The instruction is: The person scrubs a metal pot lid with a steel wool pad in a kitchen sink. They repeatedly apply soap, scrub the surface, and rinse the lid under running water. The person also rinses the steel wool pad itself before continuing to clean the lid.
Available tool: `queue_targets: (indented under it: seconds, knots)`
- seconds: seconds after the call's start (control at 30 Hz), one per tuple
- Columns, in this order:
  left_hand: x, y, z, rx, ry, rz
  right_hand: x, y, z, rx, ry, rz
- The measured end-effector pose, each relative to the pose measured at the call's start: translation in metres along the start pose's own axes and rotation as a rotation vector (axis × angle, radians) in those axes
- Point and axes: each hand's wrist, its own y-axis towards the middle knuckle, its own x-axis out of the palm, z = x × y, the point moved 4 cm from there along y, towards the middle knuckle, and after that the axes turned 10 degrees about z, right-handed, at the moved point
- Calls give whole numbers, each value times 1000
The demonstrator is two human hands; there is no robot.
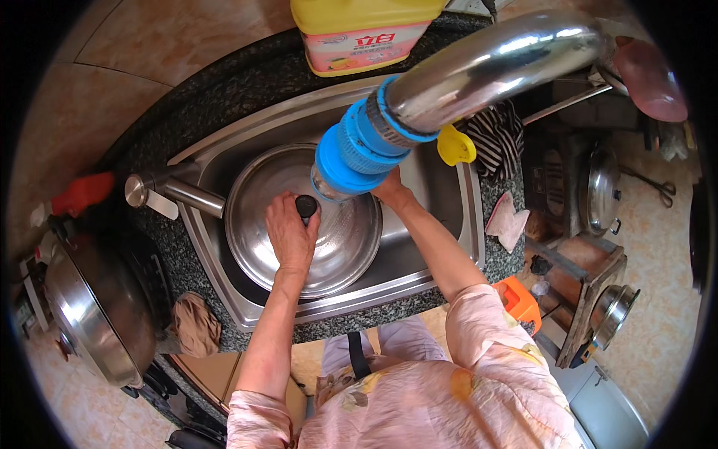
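Note:
A round stainless steel pot lid lies in the metal sink, its surface wet-looking and shiny. My left hand rests on the lid, with thumb and fingers around its black knob. Over by the lid's upper right edge is my right hand. Its fingers are mostly hidden behind the blue nozzle on the end of a thick chrome pipe, so what it touches does not show. A small lever faucet reaches over the sink's left rim.
A yellow detergent jug stands behind the sink. On the right are a yellow scoop-like piece, a striped cloth, a pink-white cloth and an orange container. A large lidded wok and a brown cloth sit left.

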Motion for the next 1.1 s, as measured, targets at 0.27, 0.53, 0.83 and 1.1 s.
queue_targets:
  seconds: [0.27, 0.53, 0.83, 1.1]
  knots:
    - [0, -3, -6, 23, 24, -20, 8, -35, 27, 24, -78, -190]
    - [-2, -4, -12, 41, 61, -11, 11, -22, 18, 75, -101, -369]
    - [16, -4, -10, 31, 43, -108, 22, 12, 13, -85, -119, -62]
    - [7, -3, -8, 23, 37, -73, 5, -6, 9, 46, -115, -217]
